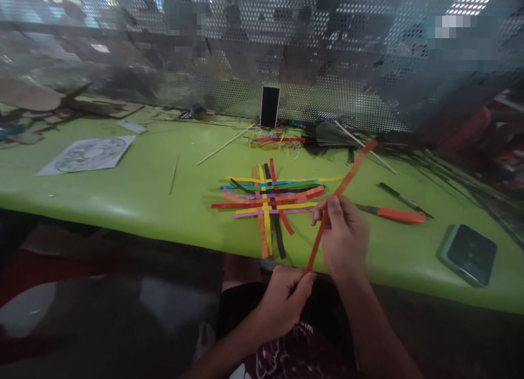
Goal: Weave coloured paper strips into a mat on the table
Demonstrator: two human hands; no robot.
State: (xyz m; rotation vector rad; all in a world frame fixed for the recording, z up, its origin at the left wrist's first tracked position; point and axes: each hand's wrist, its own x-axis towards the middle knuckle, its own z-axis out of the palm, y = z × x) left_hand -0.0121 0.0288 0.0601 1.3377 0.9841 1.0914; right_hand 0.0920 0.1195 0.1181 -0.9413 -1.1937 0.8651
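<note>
An orange strip (352, 173), flat and narrow like paper or ribbon, runs slantwise between both my hands. My left hand (286, 300) pinches its lower end just off the table's front edge. Higher up, my right hand (344, 234) grips the strip between thumb and fingers, and its upper end sticks out freely. Left of my right hand, a woven lattice of coloured strips (266, 196) lies on the green table (143, 204). Its red, yellow, purple, green, black and orange strips cross each other, with loose ends fanning out. My right hand hides some right-hand ends.
Right of my hands lie an orange-handled knife (401, 215), a dark pen (403, 199) and a phone-like device (469, 254). A phone (269, 107) stands upright against the perforated metal screen (229, 68). A printed sheet (90, 154) and thin sticks (225, 144) lie leftward.
</note>
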